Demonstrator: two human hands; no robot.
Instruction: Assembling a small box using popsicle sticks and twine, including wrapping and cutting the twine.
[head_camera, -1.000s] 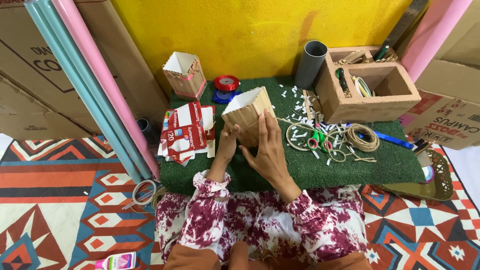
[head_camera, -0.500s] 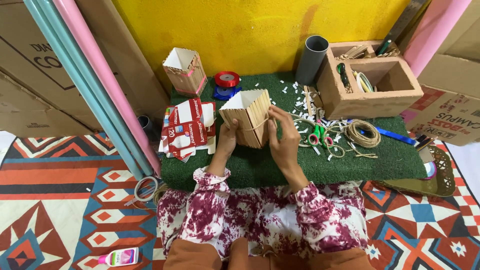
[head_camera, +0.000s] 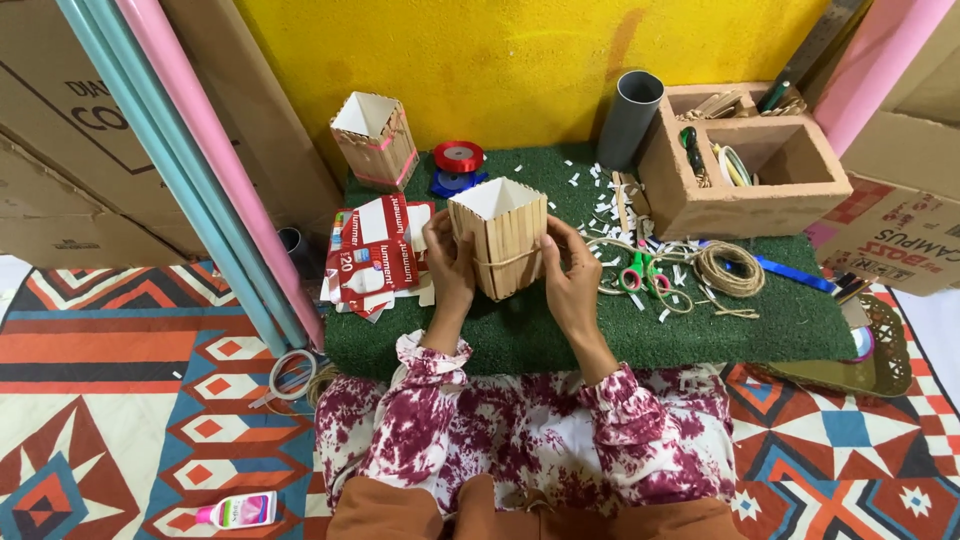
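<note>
Yellow wall at the back, patterned rug on the floor, and a low green mat (head_camera: 560, 340) as the work surface in front of the person. Mid-mat stands a stick box (head_camera: 497, 238), square, open top, white inside, w/ twine wrapped round its lower half. Left hand (head_camera: 447, 262) is pressed flat vs the box's left side, fingers curled round it; right hand (head_camera: 568, 275) cups the right side, fingertips on the twine. Both are closed on the box, which is upright, base on the mat. Just left of it: a heap of cut red-and-white cartons (head_camera: 375, 255), touching the left hand's wrist area. Behind-left, a second box (head_camera: 374, 140) w/ pink bands; beside that a red ribbon spool (head_camera: 459, 156). Right of the box: scissors (head_camera: 636, 270), a twine coil (head_camera: 729, 268), paper scraps. Far right-back, a grey pipe (head_camera: 629, 118) next to a wood organiser (head_camera: 745, 165). Pink & blue paper rolls (head_camera: 190, 170) lean at left; glue bottle (head_camera: 237, 511) on the rug, well apart.
</note>
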